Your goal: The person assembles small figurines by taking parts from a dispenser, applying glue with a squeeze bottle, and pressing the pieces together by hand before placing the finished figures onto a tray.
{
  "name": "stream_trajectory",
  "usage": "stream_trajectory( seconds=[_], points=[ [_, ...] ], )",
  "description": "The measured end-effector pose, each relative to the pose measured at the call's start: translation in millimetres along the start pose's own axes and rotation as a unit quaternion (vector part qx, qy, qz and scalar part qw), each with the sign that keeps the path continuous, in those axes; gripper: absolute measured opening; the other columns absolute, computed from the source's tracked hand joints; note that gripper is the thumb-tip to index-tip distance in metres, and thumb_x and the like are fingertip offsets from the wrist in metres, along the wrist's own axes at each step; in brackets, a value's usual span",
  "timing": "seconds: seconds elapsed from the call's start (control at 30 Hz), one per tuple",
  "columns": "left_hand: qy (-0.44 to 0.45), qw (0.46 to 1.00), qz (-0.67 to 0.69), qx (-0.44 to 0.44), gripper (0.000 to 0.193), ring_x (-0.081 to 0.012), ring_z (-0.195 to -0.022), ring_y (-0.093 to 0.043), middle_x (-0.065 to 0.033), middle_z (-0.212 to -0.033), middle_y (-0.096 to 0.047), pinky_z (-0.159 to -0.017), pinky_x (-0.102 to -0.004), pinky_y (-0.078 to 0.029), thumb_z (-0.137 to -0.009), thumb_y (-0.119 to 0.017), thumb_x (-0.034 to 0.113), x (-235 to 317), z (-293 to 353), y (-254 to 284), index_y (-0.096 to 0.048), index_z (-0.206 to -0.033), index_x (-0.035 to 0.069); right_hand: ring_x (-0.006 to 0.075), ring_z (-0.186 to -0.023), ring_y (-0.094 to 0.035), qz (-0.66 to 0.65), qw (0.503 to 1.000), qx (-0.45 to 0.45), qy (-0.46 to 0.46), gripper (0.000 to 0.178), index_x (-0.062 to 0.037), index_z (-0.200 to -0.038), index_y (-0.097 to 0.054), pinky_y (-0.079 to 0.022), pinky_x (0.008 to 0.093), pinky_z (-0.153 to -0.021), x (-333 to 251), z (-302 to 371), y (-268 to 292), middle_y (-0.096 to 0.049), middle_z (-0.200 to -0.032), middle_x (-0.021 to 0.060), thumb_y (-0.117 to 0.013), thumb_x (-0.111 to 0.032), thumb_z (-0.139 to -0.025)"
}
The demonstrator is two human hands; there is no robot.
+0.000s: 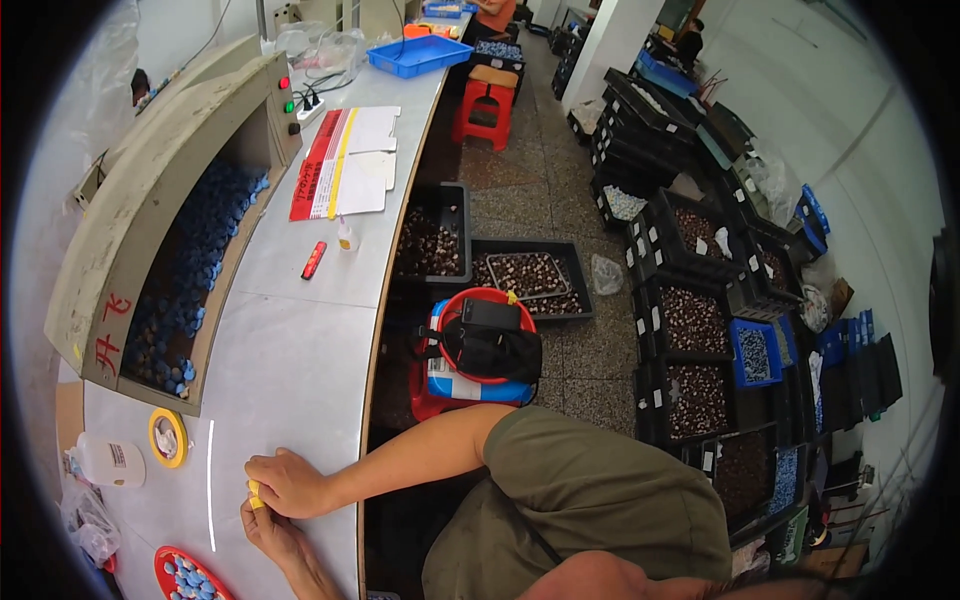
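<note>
My right hand rests on the grey worktable near its front edge, arm stretched across from the shoulder. My left hand lies just beneath it, fingers up against it. Between the two hands a small yellow piece is pinched; most of it is hidden by the fingers. A thin white strip lies on the table just left of the hands. A red dish with several small blue pieces sits below them, close to my left hand.
A yellow tape roll and a white bottle stand left of the hands. A beige hopper machine holds blue pieces. Papers, a red marker and a blue tray lie farther along. Black crates crowd the floor.
</note>
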State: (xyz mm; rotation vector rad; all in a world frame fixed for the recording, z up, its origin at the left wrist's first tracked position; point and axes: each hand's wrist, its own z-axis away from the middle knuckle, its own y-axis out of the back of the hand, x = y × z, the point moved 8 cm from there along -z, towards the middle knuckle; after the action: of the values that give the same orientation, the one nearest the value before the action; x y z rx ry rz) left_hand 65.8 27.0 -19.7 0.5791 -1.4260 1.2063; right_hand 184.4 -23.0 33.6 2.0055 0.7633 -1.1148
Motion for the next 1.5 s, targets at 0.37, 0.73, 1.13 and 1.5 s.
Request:
stream_trajectory(
  seconds=[0.37,0.73,1.13,1.5],
  points=[
    [-0.013,1.000,-0.003,0.004,0.017,-0.0133,-0.083,-0.059,-0.0076,-0.090,-0.060,-0.074,-0.0245,-0.049,-0.097,-0.051,0.018,-0.1,-0.4,-0.7,-0.054,-0.094,0.002,0.0331,-0.072,-0.053,0.003,0.999,-0.028,-0.015,0.007,-0.0051,-0.084,-0.046,-0.037,0.0428,-0.068,1.2,-0.2,-3.9,-0.055,-0.081,0.0105,-0.049,-0.011,-0.083],
    [-0.017,1.000,-0.015,0.001,0.015,-0.0136,-0.083,-0.059,-0.0069,-0.091,-0.059,-0.074,-0.0264,-0.050,-0.097,-0.050,0.017,1.7,0.4,-3.7,-0.053,-0.095,0.002,0.0337,-0.070,-0.054,0.013,1.000,-0.019,-0.009,0.008,-0.0047,-0.083,-0.047,-0.039,0.0433,-0.067,1.4,0.2,-1.7,-0.056,-0.080,0.0105,-0.050,-0.012,-0.084],
    [-0.029,0.999,-0.035,0.009,0.016,-0.0132,-0.082,-0.059,-0.0062,-0.089,-0.059,-0.074,-0.0263,-0.050,-0.097,-0.050,0.018,1.3,-2.7,0.7,-0.053,-0.095,0.003,0.0322,-0.070,-0.053,0.006,1.000,-0.017,-0.009,0.012,-0.0052,-0.084,-0.049,-0.037,0.0415,-0.065,3.0,0.2,-3.3,-0.056,-0.079,0.0100,-0.050,-0.017,-0.087],
    [-0.038,0.998,-0.041,0.021,0.017,-0.0126,-0.082,-0.058,-0.0057,-0.090,-0.058,-0.074,-0.0259,-0.049,-0.097,-0.052,0.019,4.8,0.9,-2.6,-0.053,-0.095,0.003,0.0315,-0.068,-0.054,0.001,1.000,-0.010,-0.009,0.011,-0.0056,-0.084,-0.050,-0.037,0.0411,-0.064,2.9,-0.4,-2.3,-0.057,-0.079,0.0086,-0.051,-0.016,-0.086]
  ],
)
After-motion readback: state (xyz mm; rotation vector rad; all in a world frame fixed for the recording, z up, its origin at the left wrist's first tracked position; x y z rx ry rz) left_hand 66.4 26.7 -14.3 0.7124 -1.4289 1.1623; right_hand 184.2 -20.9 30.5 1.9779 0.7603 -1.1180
